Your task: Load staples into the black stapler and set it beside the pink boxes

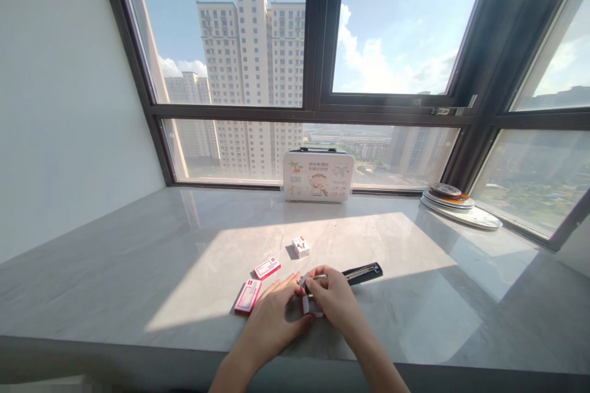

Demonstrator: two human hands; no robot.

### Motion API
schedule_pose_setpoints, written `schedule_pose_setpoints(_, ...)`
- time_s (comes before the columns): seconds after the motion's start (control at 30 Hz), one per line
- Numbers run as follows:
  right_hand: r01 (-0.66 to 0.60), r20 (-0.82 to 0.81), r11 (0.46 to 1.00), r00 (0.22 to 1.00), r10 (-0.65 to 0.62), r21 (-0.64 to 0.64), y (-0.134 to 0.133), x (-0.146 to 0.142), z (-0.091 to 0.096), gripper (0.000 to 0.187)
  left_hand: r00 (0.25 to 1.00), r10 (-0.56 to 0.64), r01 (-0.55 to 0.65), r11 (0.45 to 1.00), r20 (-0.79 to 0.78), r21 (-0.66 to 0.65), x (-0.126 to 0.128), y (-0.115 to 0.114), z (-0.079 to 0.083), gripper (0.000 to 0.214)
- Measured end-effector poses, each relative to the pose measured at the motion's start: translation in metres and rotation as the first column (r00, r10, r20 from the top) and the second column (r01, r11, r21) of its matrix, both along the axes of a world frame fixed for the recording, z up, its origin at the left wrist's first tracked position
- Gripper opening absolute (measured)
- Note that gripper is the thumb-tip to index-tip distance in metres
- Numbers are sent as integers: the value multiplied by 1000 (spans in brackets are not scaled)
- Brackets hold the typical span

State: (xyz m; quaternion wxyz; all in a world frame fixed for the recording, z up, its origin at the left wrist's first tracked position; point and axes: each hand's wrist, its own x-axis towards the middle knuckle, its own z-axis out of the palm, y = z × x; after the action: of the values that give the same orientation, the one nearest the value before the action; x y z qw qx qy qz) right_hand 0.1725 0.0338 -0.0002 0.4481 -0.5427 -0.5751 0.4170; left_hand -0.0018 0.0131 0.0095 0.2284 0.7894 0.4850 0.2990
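A black stapler (364,273) lies opened on the counter, its metal channel showing at the right end. My right hand (335,298) is over its left part, thumb and forefinger pinched; what is between them is too small to make out. My left hand (279,313) reaches in from the other side, with thumb and forefinger around a small red-and-white box (306,305), partly hidden under both hands. The left fingertips come close to the stapler's near end. Beside the left hand are two flat red-and-white boxes (247,296) (267,268). Beyond them sits a small white box (301,247).
A white case (318,177) with cartoon prints and a black handle stands against the window. Stacked plates or trays (461,212) rest in the right corner. The pale stone counter (184,270) has its front edge close to my forearms. Bright sunlight patches cross it.
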Motion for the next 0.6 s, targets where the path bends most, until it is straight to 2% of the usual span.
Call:
schedule_pose_setpoints(0.2,-50,352,967,935,-42,250,-4,4,26,17,1000,-16,16,1000,9,-6,-2,1,-2,28)
schedule_pose_setpoints(0.27,-117,467,964,884,-8,240,-10,12,32,14,999,-24,24,1000,30,-11,-3,2,-5,30)
schedule_pose_setpoints(0.4,-274,658,956,740,141,104,-27,27,35,7,998,-30,30,1000,49,5,-4,2,-9,27)
schedule_pose_setpoints(0.5,-278,652,956,743,151,96,-38,37,33,12,998,-33,33,999,61,5,-7,0,-9,31)
schedule_pose_setpoints(0.6,-155,625,982,779,56,105,-43,56,26,17,995,14,-19,998,95,52,-10,-2,-7,29)
